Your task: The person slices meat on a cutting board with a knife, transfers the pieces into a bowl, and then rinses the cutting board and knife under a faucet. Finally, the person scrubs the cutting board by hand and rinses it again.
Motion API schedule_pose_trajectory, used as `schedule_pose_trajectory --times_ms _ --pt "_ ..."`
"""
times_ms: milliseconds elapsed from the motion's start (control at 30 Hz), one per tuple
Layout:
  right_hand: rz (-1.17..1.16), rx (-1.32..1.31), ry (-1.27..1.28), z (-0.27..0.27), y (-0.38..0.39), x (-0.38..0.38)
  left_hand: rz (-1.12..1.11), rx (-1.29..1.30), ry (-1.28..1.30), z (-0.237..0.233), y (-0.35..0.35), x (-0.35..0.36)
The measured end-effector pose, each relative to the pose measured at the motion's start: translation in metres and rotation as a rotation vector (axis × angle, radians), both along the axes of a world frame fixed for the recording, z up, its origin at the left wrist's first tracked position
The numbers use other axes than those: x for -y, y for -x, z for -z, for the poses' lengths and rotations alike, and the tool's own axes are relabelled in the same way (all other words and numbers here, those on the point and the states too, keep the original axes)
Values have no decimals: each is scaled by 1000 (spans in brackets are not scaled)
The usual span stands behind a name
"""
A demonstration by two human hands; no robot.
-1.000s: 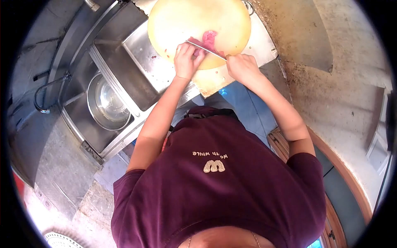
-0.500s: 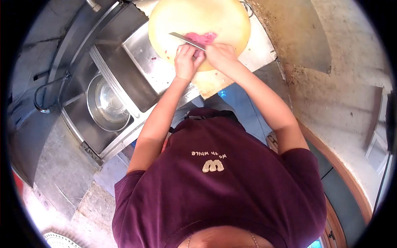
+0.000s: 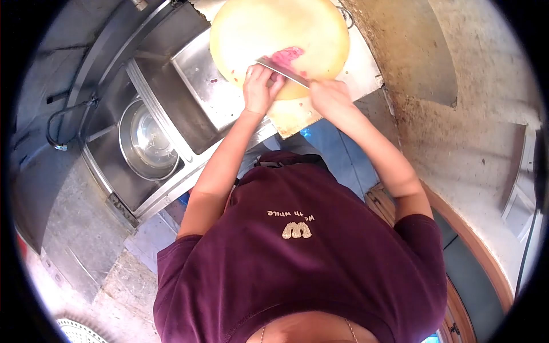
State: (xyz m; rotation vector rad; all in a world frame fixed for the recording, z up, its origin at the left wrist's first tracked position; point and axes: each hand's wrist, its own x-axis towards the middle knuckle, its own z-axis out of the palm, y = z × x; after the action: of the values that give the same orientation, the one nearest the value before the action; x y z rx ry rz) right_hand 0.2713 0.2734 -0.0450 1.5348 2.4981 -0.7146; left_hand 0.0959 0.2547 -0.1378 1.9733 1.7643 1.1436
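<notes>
Pink sliced raw meat (image 3: 289, 54) lies on a round, pale yellow cutting board (image 3: 280, 23) at the top of the head view. My right hand (image 3: 330, 100) grips the handle of a kitchen knife (image 3: 284, 72) at the board's near edge. Its blade slants up to the left, across the near side of the meat. My left hand (image 3: 262, 88) is on the board just left of the blade, fingers curled over a piece of meat that is mostly hidden beneath them. A small pink scrap rests on the board close to the knife.
On the left is a steel sink (image 3: 186, 108) with a tap (image 3: 60, 146). A metal bowl (image 3: 150, 140) sits in its nearer basin. The board rests on a light counter (image 3: 363, 74), beside a stained wall (image 3: 412, 51) on the right.
My right hand has drawn the knife back toward me and to the right, so its tip is now near my left fingers. My left hand has barely moved.
</notes>
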Motion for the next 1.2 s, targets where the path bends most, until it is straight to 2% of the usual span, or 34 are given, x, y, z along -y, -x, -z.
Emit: schedule_pose_trajectory --times_ms 33,167,300,367,500,633,700,800,900,933,1033,1200 --pt "28 -89 20 12 15 -10 15 7 3 1 -1 1" --pt "-92 -68 8 25 47 -43 29 12 -54 -1 3 2" --pt "28 -41 -28 14 16 -35 -9 32 -115 0 0 -2" --pt "13 -1 -43 -13 5 -17 -20 17 -110 2 2 3" --pt "-22 30 14 -7 -10 0 -42 3 -90 2 0 -2" --pt "-64 -37 1 19 35 -30 -20 6 -68 0 0 -1" --pt "-131 -95 -85 26 51 -45 -16 20 -73 -2 2 -5" --pt "51 -104 105 17 43 -65 -34 33 -104 -2 -2 -1" --pt "194 -193 53 23 18 -68 -34 31 -110 4 0 -1" --pt "204 -141 160 9 14 -65 -33 29 -108 4 1 -1" --pt "-29 28 -69 -8 5 -34 -42 17 -82 5 0 0" --pt "-46 -11 -108 2 -13 2 -50 3 -107 4 -1 -1"
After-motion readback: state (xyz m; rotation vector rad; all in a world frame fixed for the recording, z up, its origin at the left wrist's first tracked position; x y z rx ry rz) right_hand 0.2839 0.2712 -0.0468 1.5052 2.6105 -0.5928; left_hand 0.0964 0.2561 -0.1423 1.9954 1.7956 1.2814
